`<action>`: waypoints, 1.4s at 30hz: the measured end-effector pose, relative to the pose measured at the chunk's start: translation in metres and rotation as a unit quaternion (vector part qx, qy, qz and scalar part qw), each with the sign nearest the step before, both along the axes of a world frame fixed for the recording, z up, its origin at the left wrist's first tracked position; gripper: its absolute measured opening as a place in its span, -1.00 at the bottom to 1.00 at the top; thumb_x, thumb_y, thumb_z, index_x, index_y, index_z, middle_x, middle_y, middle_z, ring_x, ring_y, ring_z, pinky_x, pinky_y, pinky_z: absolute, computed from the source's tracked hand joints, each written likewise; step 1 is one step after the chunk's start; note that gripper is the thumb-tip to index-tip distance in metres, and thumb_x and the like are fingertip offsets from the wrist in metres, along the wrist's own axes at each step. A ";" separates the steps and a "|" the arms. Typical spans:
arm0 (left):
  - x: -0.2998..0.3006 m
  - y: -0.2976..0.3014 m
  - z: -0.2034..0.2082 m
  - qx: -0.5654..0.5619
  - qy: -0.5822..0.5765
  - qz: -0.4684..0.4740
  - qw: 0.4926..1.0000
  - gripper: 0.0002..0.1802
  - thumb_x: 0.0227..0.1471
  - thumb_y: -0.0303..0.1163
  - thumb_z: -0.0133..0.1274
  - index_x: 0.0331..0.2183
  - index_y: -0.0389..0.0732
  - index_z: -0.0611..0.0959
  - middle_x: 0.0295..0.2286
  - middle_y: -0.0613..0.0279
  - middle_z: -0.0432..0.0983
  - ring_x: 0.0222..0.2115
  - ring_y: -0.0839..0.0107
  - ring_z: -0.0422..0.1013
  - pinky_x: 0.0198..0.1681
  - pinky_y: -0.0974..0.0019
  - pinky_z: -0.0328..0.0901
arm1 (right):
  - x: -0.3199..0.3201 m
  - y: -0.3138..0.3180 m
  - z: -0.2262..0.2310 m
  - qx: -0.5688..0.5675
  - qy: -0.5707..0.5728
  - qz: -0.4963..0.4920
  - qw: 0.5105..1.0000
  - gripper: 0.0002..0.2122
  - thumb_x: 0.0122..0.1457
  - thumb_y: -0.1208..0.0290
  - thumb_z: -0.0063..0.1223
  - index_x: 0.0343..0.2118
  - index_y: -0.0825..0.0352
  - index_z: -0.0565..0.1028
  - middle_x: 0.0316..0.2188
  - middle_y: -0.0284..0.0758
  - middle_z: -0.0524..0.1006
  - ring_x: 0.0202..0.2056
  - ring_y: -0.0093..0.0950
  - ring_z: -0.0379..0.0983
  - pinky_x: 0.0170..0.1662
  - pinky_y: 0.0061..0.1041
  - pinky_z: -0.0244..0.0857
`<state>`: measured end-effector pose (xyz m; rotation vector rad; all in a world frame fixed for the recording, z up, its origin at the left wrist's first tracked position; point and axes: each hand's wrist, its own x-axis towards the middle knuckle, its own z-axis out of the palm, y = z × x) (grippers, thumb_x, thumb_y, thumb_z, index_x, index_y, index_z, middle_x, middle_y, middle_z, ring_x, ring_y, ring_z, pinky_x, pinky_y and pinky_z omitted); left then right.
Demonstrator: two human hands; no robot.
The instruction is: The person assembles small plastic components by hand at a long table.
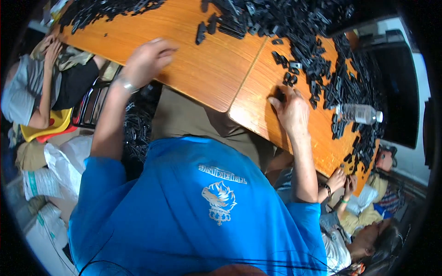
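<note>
My left hand (pixel 149 60), a silver band at its wrist, hovers over the near left edge of the wooden table (pixel 221 60). It is slightly blurred, with its fingers loosely apart and nothing visible in them. On the right part of the table, my right hand (pixel 293 110) has thumb and fingers closed around a small black plastic piece (pixel 280 95), mostly hidden by the fingers. Just beyond that hand lie a few loose black plastic pieces (pixel 290 79). A large heap of similar black pieces (pixel 308 50) spreads behind them.
A clear plastic bottle (pixel 361 113) lies on the heap at the right. Another black pile (pixel 108 13) covers the far left. One person sits at left on a yellow chair (pixel 60 122); another person's hands (pixel 343 181) work at the right table edge. White sacks (pixel 69 161) stand at lower left.
</note>
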<state>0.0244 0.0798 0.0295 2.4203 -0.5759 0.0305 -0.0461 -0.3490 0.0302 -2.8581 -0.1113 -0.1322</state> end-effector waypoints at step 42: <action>0.003 -0.080 -0.058 -0.058 -0.077 0.085 0.992 -0.82 0.00 -0.29 0.43 -0.29 0.00 0.82 -0.32 0.28 0.57 -0.12 0.16 0.51 -0.09 0.09 0.45 | 0.076 0.106 -0.035 0.225 -0.076 0.151 0.960 -0.74 0.01 0.47 0.51 -0.20 0.31 0.75 -0.27 -0.22 0.61 -0.24 -0.20 0.62 -0.18 -0.29 0.51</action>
